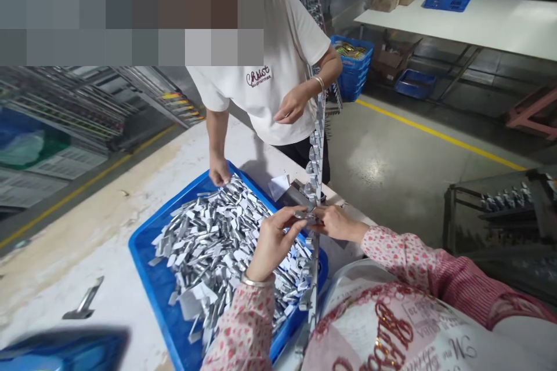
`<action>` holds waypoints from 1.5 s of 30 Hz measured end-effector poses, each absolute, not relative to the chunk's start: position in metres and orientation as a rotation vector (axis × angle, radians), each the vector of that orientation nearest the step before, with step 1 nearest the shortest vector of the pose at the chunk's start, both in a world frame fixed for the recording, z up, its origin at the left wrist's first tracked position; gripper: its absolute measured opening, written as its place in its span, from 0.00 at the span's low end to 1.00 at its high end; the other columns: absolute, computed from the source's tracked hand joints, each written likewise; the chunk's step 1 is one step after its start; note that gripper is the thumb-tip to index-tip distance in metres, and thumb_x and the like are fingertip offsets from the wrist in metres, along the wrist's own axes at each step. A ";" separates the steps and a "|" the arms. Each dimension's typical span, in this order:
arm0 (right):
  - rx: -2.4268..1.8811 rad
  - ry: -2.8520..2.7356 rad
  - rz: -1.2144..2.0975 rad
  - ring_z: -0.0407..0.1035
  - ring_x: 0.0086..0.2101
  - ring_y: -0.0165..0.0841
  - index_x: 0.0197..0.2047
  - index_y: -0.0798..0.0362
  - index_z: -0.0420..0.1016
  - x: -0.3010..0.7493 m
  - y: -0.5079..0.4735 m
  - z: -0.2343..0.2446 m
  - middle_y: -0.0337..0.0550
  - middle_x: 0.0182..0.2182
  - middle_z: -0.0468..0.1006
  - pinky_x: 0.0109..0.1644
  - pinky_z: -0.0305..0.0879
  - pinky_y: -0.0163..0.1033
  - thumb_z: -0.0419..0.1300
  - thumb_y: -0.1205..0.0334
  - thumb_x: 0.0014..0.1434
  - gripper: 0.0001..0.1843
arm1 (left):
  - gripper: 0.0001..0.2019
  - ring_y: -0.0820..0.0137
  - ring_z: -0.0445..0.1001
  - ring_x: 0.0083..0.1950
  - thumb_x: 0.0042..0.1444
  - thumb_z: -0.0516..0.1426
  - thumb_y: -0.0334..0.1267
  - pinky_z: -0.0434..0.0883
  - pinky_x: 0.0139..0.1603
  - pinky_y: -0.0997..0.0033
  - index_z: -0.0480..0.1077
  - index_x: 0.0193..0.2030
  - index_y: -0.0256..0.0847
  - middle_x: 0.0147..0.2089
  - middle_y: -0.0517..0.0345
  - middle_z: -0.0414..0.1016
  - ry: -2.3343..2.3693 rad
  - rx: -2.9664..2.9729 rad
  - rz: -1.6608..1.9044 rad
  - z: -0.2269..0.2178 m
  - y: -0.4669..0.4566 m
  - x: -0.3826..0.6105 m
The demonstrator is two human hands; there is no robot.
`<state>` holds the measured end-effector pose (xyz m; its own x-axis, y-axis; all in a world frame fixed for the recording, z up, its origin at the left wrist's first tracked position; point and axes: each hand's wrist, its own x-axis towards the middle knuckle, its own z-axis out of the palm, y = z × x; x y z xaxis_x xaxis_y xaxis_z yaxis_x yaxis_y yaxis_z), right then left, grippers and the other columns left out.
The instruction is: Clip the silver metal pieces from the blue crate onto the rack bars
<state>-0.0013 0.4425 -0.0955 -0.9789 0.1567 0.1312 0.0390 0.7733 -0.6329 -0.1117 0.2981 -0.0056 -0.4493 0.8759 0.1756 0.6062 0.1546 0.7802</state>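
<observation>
My left hand (275,239) pinches a small silver metal part (301,214) against a long upright metal rail (319,168). My right hand (338,222) is closed around the rail at the same spot, its fingertips close to the part and partly hidden. Similar small parts sit in a row along the rail, above and below my hands. Under my left forearm, a blue tray (150,295) holds a heap of silver metal parts (217,237), with white bits among them.
Across the table (113,237), a co-worker in a white T-shirt (282,35) reaches into the tray with one hand (220,173). A loose metal piece (85,301) lies at left. Blue baskets (352,69) stand behind; a dark rack (500,214) is at right.
</observation>
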 end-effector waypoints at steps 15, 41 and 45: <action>-0.083 -2.717 1.042 0.72 0.32 0.35 0.44 0.55 0.74 0.005 0.448 -0.102 0.46 0.34 0.78 0.36 0.66 0.37 0.58 0.53 0.61 0.14 | 0.15 0.68 0.76 0.46 0.63 0.51 0.40 0.70 0.47 0.72 0.71 0.53 0.42 0.46 0.52 0.78 2.255 1.451 1.062 -0.021 0.297 -0.119; -0.101 -2.266 1.415 0.71 0.30 0.28 0.44 0.53 0.73 0.080 0.427 -0.039 0.43 0.34 0.77 0.32 0.68 0.32 0.55 0.60 0.64 0.09 | 0.06 0.74 0.68 0.31 0.55 0.57 0.37 0.65 0.33 0.75 0.67 0.35 0.38 0.30 0.61 0.70 2.414 0.780 0.977 -0.078 0.176 -0.124; 0.255 -2.257 1.539 0.69 0.33 0.29 0.59 0.57 0.62 0.066 0.406 -0.002 0.51 0.44 0.73 0.32 0.69 0.33 0.56 0.51 0.63 0.27 | 0.07 0.74 0.67 0.32 0.52 0.62 0.35 0.65 0.31 0.76 0.66 0.33 0.39 0.33 0.59 0.69 2.039 0.793 1.614 0.009 0.184 -0.082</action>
